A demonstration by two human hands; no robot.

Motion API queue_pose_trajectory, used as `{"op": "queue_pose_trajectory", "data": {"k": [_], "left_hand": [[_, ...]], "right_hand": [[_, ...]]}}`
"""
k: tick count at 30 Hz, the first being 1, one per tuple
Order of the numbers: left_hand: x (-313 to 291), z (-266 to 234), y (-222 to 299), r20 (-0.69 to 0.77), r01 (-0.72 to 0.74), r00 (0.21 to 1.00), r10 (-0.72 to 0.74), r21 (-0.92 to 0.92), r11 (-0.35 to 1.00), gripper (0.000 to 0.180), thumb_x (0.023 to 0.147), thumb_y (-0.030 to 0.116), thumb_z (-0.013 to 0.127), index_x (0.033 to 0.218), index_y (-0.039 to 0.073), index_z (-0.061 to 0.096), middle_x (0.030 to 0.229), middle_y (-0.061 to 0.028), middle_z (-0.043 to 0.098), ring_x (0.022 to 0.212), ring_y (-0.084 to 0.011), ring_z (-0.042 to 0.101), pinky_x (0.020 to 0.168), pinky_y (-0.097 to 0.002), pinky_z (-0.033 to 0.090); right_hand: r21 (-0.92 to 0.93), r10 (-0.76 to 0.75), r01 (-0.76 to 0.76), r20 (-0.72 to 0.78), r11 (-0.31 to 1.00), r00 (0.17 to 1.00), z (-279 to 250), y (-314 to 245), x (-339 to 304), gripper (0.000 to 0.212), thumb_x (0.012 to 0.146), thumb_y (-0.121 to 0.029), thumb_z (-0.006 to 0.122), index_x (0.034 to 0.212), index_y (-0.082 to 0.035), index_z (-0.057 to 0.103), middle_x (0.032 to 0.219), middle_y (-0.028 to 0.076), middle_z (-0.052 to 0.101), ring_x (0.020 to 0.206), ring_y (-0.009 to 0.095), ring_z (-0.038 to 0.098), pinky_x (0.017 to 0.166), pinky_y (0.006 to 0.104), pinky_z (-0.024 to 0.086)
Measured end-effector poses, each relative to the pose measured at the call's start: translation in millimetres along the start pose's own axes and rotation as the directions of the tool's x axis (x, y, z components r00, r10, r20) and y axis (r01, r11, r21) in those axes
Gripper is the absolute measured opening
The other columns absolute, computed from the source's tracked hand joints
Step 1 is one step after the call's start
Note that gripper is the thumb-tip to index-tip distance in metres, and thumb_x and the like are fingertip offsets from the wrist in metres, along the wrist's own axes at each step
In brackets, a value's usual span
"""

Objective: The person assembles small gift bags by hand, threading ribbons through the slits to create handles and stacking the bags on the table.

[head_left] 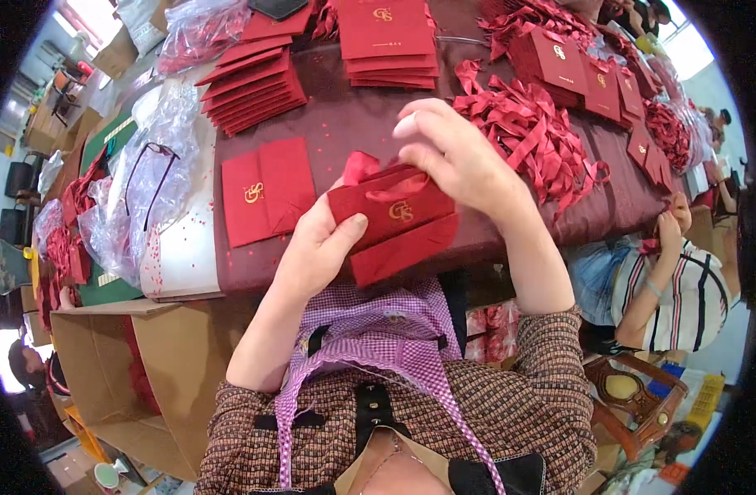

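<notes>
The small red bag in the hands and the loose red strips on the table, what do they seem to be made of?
The red bag looks like stiff matte paper or card: sharp folds, flat panels, a shiny gold emblem. The red strips look like satin ribbon: limp, curling, slightly glossy. Neither is certain from sight alone.

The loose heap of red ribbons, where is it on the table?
In the head view the ribbon heap lies on the maroon table, right of centre, just beyond the right hand and in front of a row of red bags.
</notes>
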State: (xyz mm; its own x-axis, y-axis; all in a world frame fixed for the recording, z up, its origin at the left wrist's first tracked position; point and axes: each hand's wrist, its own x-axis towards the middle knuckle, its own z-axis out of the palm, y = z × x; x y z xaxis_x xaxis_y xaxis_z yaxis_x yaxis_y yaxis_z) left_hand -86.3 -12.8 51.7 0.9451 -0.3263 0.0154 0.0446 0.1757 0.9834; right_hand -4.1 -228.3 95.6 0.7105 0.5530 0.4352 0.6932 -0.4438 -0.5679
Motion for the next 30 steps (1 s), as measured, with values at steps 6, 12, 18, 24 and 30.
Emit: {"op": "queue_pose_trajectory", "data": {"k": [6, 12, 18, 24, 30], "left_hand": [[-4, 0, -7, -0.011, -0.089, 0.996, 0.090, 0.108, 0.990, 0.048, 0.095, 0.005, 0.053, 0.138, -0.007, 0.037, 0.143, -0.0123, 0.043, 0.130, -0.0178, 0.040, 0.110, -0.0325, 0.030], [-4, 3, -4, 0.014, -0.061, 0.998, 0.060, 0.146, 0.987, 0.046, 0.096, 0.006, 0.052, 0.138, -0.006, 0.037, 0.139, -0.0125, 0.047, 0.128, -0.0186, 0.043, 0.109, -0.0330, 0.031], [-1, 2, -7, -0.038, 0.067, 0.996, -0.082, -0.301, 0.951, 0.042, 0.094, 0.005, 0.053, 0.134, -0.004, 0.043, 0.130, -0.0130, 0.055, 0.120, -0.0204, 0.053, 0.104, -0.0351, 0.039], [10, -19, 3, -0.124, 0.086, 0.977, -0.172, -0.508, 0.857, 0.040, 0.091, 0.002, 0.053, 0.130, -0.004, 0.047, 0.125, -0.0143, 0.058, 0.113, -0.0245, 0.059, 0.098, -0.0387, 0.047], [17, -19, 13, -0.242, -0.067, 0.966, -0.091, -0.572, 0.817, 0.035, 0.095, 0.008, 0.054, 0.128, -0.001, 0.048, 0.124, -0.0130, 0.058, 0.113, -0.0239, 0.059, 0.097, -0.0401, 0.048]], "right_hand": [[0.204, 0.221, -0.287, 0.296, 0.936, 0.929, -12, 10, 0, 0.015, 0.091, -0.012, 0.062, 0.087, 0.002, 0.064, 0.077, 0.010, 0.066, 0.072, 0.016, 0.061, 0.070, 0.0299, 0.048], [0.311, 0.318, -0.271, -0.110, 0.911, 0.942, 2, 28, -2, 0.019, 0.089, -0.011, 0.065, 0.075, 0.001, 0.058, 0.069, -0.004, 0.055, 0.068, 0.004, 0.048, 0.060, 0.0227, 0.040], [0.083, 0.350, -0.341, -0.149, 0.936, 0.925, -4, 36, -10, 0.017, 0.088, -0.013, 0.064, 0.081, 0.001, 0.059, 0.071, 0.004, 0.058, 0.070, 0.012, 0.055, 0.064, 0.0271, 0.044], [-0.085, -0.148, 0.175, 0.257, 0.981, 0.955, -27, -21, -31, 0.065, 0.067, -0.040, 0.079, 0.117, -0.005, 0.058, 0.120, 0.014, 0.058, 0.114, 0.033, 0.053, 0.096, 0.0391, 0.041], [0.253, 0.366, -0.300, -0.275, 0.920, 0.889, -11, -12, -52, 0.066, 0.073, -0.017, 0.079, 0.128, 0.002, 0.048, 0.130, 0.019, 0.052, 0.123, 0.031, 0.049, 0.103, 0.0405, 0.039]]}}
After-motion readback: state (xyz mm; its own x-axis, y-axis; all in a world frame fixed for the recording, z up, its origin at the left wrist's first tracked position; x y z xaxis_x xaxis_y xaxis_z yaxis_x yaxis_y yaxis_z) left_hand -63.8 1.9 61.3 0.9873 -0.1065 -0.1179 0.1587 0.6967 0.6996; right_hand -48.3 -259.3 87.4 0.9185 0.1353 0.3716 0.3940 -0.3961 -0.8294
